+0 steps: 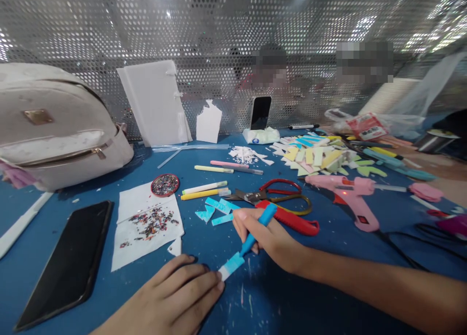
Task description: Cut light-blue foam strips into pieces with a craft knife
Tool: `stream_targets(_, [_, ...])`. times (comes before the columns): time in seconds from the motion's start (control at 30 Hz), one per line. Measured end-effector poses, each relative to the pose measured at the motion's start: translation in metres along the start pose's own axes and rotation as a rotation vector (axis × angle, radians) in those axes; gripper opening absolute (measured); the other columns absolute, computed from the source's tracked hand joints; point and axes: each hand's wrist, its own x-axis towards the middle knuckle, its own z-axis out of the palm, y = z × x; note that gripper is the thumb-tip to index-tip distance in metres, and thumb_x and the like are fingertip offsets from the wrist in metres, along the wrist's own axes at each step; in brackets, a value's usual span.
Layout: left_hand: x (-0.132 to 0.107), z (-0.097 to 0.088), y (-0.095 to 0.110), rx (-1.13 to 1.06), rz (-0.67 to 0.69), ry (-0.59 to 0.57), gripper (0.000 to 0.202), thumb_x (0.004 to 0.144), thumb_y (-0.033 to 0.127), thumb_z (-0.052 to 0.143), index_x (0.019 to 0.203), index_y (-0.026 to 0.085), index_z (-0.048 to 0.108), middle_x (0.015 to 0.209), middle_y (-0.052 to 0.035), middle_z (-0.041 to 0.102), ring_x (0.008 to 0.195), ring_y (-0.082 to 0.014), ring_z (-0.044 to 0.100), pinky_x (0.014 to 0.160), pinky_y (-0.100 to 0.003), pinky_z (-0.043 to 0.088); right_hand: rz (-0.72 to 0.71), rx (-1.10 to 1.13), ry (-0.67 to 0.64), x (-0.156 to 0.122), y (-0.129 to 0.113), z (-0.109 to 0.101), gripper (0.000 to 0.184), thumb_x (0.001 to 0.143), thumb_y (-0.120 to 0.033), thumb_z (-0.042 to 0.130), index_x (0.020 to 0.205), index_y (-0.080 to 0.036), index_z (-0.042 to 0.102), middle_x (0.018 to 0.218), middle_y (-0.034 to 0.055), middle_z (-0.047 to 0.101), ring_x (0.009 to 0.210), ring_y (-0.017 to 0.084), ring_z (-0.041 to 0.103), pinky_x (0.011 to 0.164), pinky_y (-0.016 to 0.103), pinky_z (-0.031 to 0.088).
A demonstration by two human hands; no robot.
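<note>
My right hand [266,237] is closed around a blue marker [260,228], its tip resting on a small white strip [230,266] that is partly coloured light blue. My left hand [178,296] lies at the bottom of the view, fingers together, with the fingertips pressing the strip's white end onto the blue table [321,257]. Several blue-coloured strips [218,209] lie just beyond my right hand. Red-handled scissors [277,191] and a red utility knife [292,220] sit right behind it.
A pink glue gun [346,194] lies to the right, with a pile of coloured foam pieces [317,157] behind it. A black phone [71,262], glitter-strewn paper [146,225], a glitter lid [165,184], markers [204,190] and a beige backpack [54,125] are at left. People sit behind the mesh screen.
</note>
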Motion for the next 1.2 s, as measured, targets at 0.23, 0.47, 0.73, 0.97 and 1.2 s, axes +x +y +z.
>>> stream_targets(0.23, [-0.003, 0.001, 0.001, 0.028, 0.022, -0.016, 0.039, 0.109, 0.024, 0.031, 0.129, 0.02, 0.064, 0.129, 0.0034, 0.065, 0.12, -0.0122, 0.055, 0.124, -0.031, 0.015, -0.114, 0.01, 0.018, 0.0, -0.011, 0.002, 0.034, 0.099, -0.045, 0.048, 0.078, -0.019, 0.05, 0.072, -0.0025, 0.048, 0.064, 0.013, 0.052, 0.06, 0.024, 0.045])
stream_targets(0.47, [-0.003, -0.004, 0.0, 0.029, -0.02, -0.04, 0.037, 0.107, 0.023, 0.035, 0.127, 0.021, 0.065, 0.131, -0.0003, 0.063, 0.121, -0.0146, 0.054, 0.124, -0.033, 0.017, -0.125, 0.028, -0.084, -0.001, -0.006, 0.002, 0.031, 0.102, -0.043, 0.045, 0.085, -0.018, 0.052, 0.073, -0.0025, 0.051, 0.058, 0.011, 0.06, 0.053, 0.022, 0.041])
stream_targets(0.73, [-0.005, -0.011, -0.004, 0.077, 0.032, -0.129, 0.045, 0.103, 0.013, 0.028, 0.134, 0.016, 0.06, 0.141, -0.0049, 0.056, 0.128, -0.0179, 0.051, 0.125, -0.04, 0.012, -0.091, 0.12, -0.185, -0.005, -0.003, 0.002, 0.042, 0.099, -0.057, 0.045, 0.088, -0.017, 0.054, 0.063, -0.0034, 0.053, 0.05, 0.01, 0.057, 0.048, 0.019, 0.038])
stream_targets(0.97, [-0.008, -0.005, -0.003, 0.003, -0.016, -0.071, 0.039, 0.105, 0.019, 0.034, 0.131, 0.019, 0.063, 0.13, -0.0042, 0.063, 0.124, -0.0169, 0.053, 0.123, -0.038, 0.019, -0.146, 0.089, -0.155, -0.002, 0.0, 0.0, 0.036, 0.102, -0.049, 0.046, 0.098, -0.016, 0.06, 0.075, 0.0012, 0.06, 0.068, 0.013, 0.06, 0.055, 0.021, 0.038])
stream_targets(1.2, [-0.005, -0.002, -0.001, -0.003, -0.024, -0.015, 0.034, 0.106, 0.024, 0.038, 0.123, 0.019, 0.066, 0.121, -0.0043, 0.065, 0.119, -0.0154, 0.056, 0.124, -0.036, 0.019, -0.149, 0.052, -0.087, 0.001, -0.004, 0.0, 0.018, 0.101, -0.032, 0.049, 0.099, -0.019, 0.061, 0.079, -0.0002, 0.062, 0.064, 0.011, 0.05, 0.057, 0.021, 0.037])
